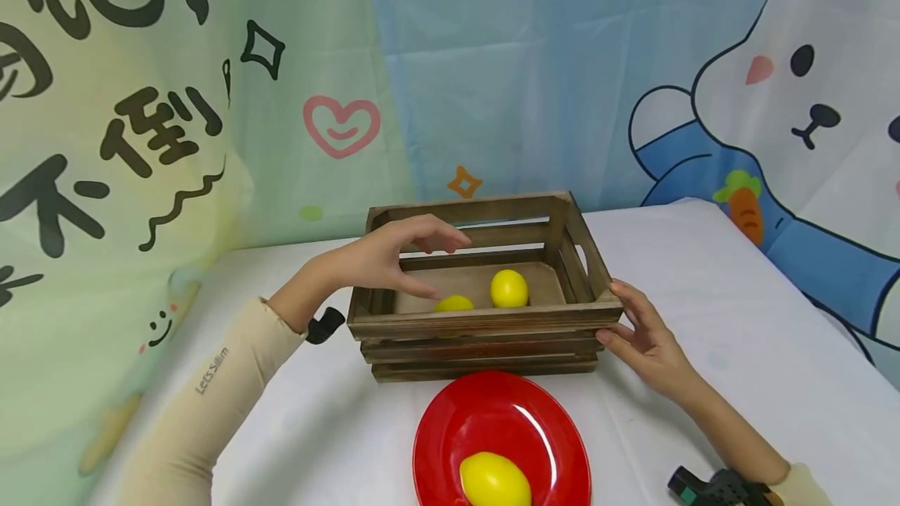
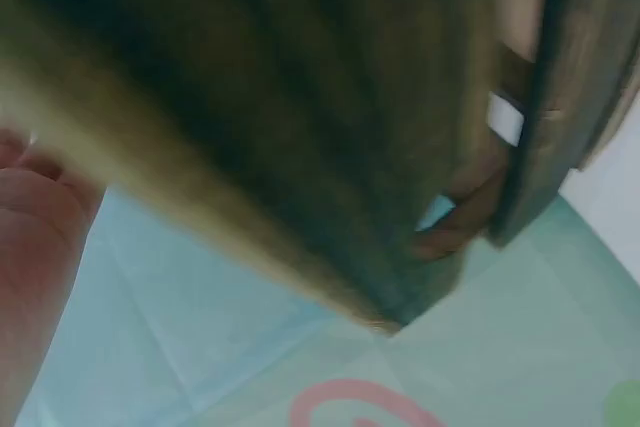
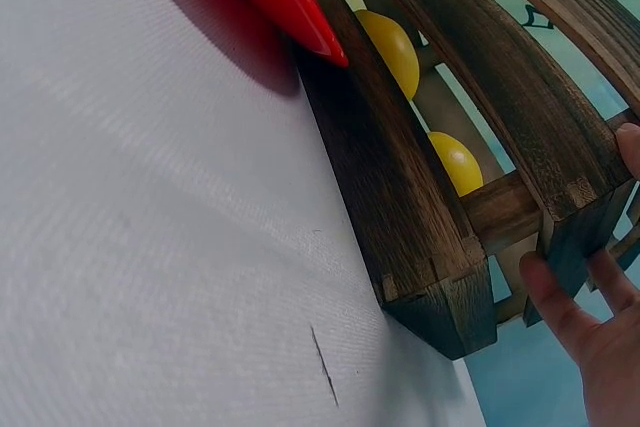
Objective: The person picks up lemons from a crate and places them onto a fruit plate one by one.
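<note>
My left hand [image 1: 394,256] hovers over the left part of a brown slatted wooden crate [image 1: 485,326], thumb and fingers spread apart with nothing between them. Just beyond its thumb, a lemon [image 1: 454,303] lies in the crate, half hidden by the front wall. A second lemon [image 1: 509,289] lies to its right. My right hand [image 1: 650,346] holds the crate's right front corner; its fingers touch the end slats [image 3: 580,237] in the right wrist view. In the left wrist view, dark blurred crate slats [image 2: 300,127] fill most of the picture.
A red plate [image 1: 450,420] stands in front of the crate, bearing another lemon [image 1: 495,481]. White cloth [image 1: 316,420] covers the table. Behind hangs a printed curtain [image 1: 478,100], close to the crate's back.
</note>
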A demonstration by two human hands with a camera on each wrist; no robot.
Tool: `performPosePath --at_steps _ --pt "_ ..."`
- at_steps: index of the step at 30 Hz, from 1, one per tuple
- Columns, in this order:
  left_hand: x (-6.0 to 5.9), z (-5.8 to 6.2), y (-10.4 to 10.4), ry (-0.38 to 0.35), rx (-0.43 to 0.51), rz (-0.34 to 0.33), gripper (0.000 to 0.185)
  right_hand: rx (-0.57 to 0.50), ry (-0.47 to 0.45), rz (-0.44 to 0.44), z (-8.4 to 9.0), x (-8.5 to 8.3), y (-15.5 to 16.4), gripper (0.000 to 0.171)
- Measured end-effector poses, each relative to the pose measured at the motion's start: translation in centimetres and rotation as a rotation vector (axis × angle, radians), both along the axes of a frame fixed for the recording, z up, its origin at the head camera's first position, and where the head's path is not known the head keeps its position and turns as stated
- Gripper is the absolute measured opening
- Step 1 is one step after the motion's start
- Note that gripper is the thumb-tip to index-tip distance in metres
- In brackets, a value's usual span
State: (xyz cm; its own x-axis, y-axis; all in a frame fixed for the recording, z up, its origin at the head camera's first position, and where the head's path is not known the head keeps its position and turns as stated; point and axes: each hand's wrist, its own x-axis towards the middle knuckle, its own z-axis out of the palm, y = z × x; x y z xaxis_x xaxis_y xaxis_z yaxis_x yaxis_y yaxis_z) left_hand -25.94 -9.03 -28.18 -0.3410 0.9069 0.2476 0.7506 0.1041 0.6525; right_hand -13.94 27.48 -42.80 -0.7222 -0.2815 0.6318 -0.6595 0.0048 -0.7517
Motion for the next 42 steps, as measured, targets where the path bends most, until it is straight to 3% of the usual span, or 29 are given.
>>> performPosePath --at_steps 9,13,21,27,33,38,42 --pt "-1.5 2.1 1.4 0.055 0.010 -0.065 0.061 0.038 -0.051 -0.026 0.0 0.3 0.1 0.081" --pt "-2.1 2.5 1.9 0.008 0.030 -0.061 0.058 0.033 -0.045 -0.019 -0.1 0.3 0.1 0.080" --pt "-3.0 2.2 2.0 -0.086 0.009 -0.076 0.059 -0.005 -0.012 0.015 -0.4 0.1 -0.2 0.084" --pt "-3.6 2.2 1.7 -0.100 -0.159 -0.091 0.060 0.010 -0.011 -0.002 -0.2 0.1 -0.2 0.085" --pt "-4.6 2.0 0.8 -0.222 -0.276 -0.077 0.061 0.015 -0.001 0.017 -0.1 0.1 -0.2 0.083" --pt "-5.2 0.6 1.2 -0.329 -0.383 -0.172 0.067 0.022 -0.016 0.009 0.1 0.3 0.0 0.082" --pt "-5.6 -0.4 2.4 -0.362 -0.478 -0.224 0.064 0.022 -0.015 -0.004 0.2 0.6 0.2 0.083"
